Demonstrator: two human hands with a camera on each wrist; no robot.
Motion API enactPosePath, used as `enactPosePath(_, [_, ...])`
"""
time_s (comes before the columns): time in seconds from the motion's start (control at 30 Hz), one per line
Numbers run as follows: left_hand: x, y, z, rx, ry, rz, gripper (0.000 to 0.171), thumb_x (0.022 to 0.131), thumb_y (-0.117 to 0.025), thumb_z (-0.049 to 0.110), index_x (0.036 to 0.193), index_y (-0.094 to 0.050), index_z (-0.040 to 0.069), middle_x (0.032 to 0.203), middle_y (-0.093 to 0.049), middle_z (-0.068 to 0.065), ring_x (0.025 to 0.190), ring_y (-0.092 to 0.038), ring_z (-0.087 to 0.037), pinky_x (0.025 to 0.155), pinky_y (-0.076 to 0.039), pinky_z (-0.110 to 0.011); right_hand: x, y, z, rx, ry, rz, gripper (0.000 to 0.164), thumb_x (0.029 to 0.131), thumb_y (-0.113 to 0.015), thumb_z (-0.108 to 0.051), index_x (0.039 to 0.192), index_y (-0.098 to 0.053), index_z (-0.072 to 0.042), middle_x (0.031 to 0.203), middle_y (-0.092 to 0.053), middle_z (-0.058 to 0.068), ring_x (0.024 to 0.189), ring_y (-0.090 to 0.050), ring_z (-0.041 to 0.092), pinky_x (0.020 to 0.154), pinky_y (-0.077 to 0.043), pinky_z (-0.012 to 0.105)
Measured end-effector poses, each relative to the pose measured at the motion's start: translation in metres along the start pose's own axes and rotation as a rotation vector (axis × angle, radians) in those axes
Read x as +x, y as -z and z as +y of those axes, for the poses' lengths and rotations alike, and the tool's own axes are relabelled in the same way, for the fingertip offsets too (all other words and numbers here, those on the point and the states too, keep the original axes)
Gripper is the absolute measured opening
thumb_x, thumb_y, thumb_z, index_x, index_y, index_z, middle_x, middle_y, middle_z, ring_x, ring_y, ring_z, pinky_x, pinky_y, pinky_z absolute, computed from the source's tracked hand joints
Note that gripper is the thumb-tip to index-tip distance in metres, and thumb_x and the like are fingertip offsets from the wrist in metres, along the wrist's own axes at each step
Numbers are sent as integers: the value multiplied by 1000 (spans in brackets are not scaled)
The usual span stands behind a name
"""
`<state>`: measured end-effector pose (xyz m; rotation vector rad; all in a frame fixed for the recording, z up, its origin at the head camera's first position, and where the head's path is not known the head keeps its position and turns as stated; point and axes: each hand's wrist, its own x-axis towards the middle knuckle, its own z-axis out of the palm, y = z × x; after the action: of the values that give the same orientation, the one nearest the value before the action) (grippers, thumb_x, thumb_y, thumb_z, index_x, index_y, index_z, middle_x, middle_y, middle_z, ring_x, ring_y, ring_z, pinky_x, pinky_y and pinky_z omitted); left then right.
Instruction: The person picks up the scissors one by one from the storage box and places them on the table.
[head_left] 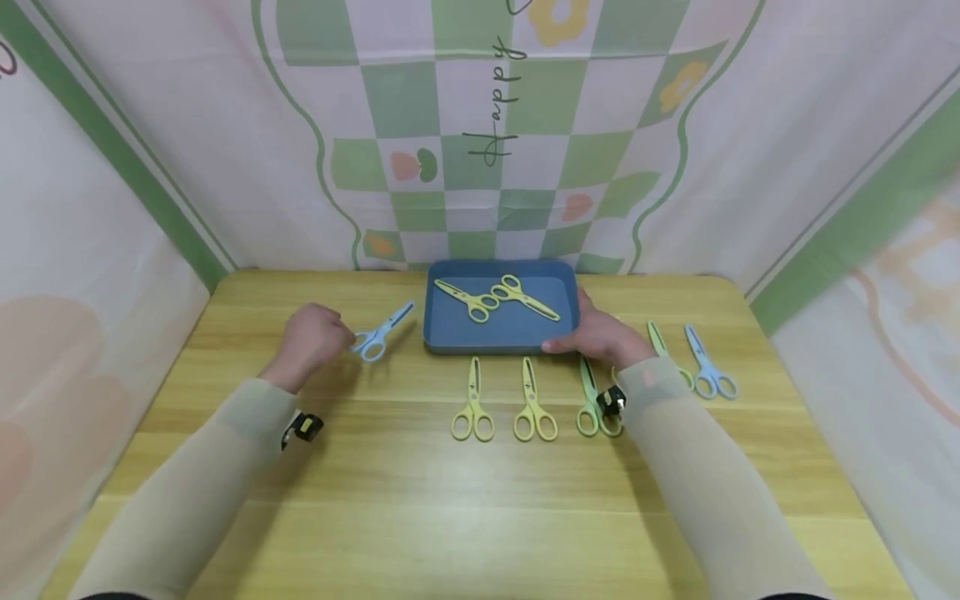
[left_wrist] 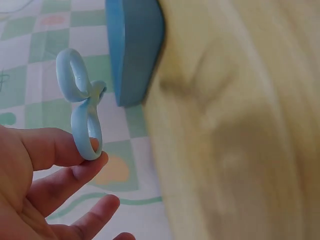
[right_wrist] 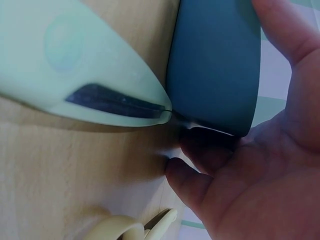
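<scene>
My left hand (head_left: 311, 340) pinches a pair of light blue scissors (head_left: 377, 338) by one handle loop, raised over the table to the left of the tray. In the left wrist view the scissors' handle loops (left_wrist: 80, 100) are seen nearly edge-on, and the other fingers are spread below. My right hand (head_left: 600, 333) grips the right end of the blue tray (head_left: 480, 346), thumb at its front corner and fingers around the side. Inside the tray lie two yellow scissors (head_left: 474, 304), (head_left: 525, 297), touching at their handles.
In front of the tray lie yellow scissors (head_left: 472, 408), more yellow scissors (head_left: 532, 408) and green scissors (head_left: 588, 392), partly under the right wrist. Further right are green scissors (head_left: 657, 340), half hidden by the arm, and blue scissors (head_left: 707, 367). A patterned curtain (head_left: 405, 100) stands behind the table.
</scene>
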<state>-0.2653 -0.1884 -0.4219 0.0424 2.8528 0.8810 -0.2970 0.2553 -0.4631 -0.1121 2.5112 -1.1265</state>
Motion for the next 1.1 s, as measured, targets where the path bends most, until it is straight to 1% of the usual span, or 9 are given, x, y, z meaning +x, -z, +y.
enactPosePath(0.13, [-6, -7, -10, 54, -5, 9, 19, 80, -62, 10, 63, -62, 3, 117, -65, -27, 101, -61, -40, 91, -48, -53, 0, 0, 1, -6, -5, 0, 137, 76, -89, -37, 157, 19, -17, 164, 0, 23, 145, -14, 44, 116, -14, 55])
enactPosePath(0.2, [-9, -11, -16, 73, -1, 4, 20, 79, -62, 11, 60, -59, 5, 98, -69, -24, 86, -62, -37, 78, -51, -48, 0, 0, 1, -6, -2, 1, 137, 75, -89, -38, 157, 19, -17, 164, 1, 23, 145, -14, 44, 116, -14, 54])
enactPosePath(0.27, [-11, -16, -20, 92, 8, -10, 23, 78, -62, 11, 57, -55, 8, 81, -67, -16, 71, -59, -29, 67, -50, -42, 1, 0, 1, -3, 1, 2, 137, 75, -89, -37, 157, 19, -16, 164, 1, 22, 145, -14, 43, 116, -14, 54])
enactPosePath(0.33, [-14, -21, -22, 116, 24, -33, 26, 78, -62, 11, 55, -50, 11, 62, -54, -7, 56, -49, -23, 58, -45, -39, 1, 0, 2, -6, 0, 3, 137, 75, -89, -37, 157, 19, -16, 164, 1, 22, 145, -14, 43, 116, -15, 54])
enactPosePath(0.43, [-18, -27, -23, 178, 42, -64, 30, 78, -65, 14, 53, -48, 12, 54, -44, -1, 54, -44, -21, 70, -47, -45, 1, 0, 2, -6, 0, 5, 137, 75, -89, -37, 157, 19, -16, 164, 1, 22, 145, -14, 43, 116, -15, 54])
enactPosePath(0.57, [-23, -34, -18, 237, 63, -74, 29, 78, -70, 21, 57, -53, 8, 79, -59, -18, 90, -54, -42, 95, -37, -63, 0, 0, 1, -15, -10, 2, 136, 77, -88, -37, 157, 19, -16, 164, 1, 23, 145, -14, 44, 116, -15, 54])
enactPosePath(0.67, [-26, -41, -13, 271, 63, -70, 28, 75, -72, 23, 61, -56, 5, 107, -57, -32, 111, -45, -52, 95, -35, -66, 0, 0, 1, -28, -19, -2, 135, 77, -87, -38, 157, 20, -15, 164, 1, 23, 144, -15, 45, 116, -16, 55])
enactPosePath(0.87, [-32, -57, -5, 357, 11, -76, 30, 70, -76, 27, 62, -58, 5, 116, -56, -33, 119, -42, -52, 98, -35, -65, 0, 0, 1, -13, -9, -8, 135, 78, -87, -37, 157, 20, -16, 164, 3, 21, 145, -13, 43, 116, -15, 54])
enactPosePath(1.1, [-38, -71, 9, 465, -39, -114, 30, 76, -72, 29, 61, -58, 8, 130, -52, -33, 131, -32, -54, 106, -27, -66, 1, 0, 2, -3, 0, -11, 134, 78, -87, -34, 157, 19, -16, 164, 2, 20, 145, -14, 43, 116, -15, 54])
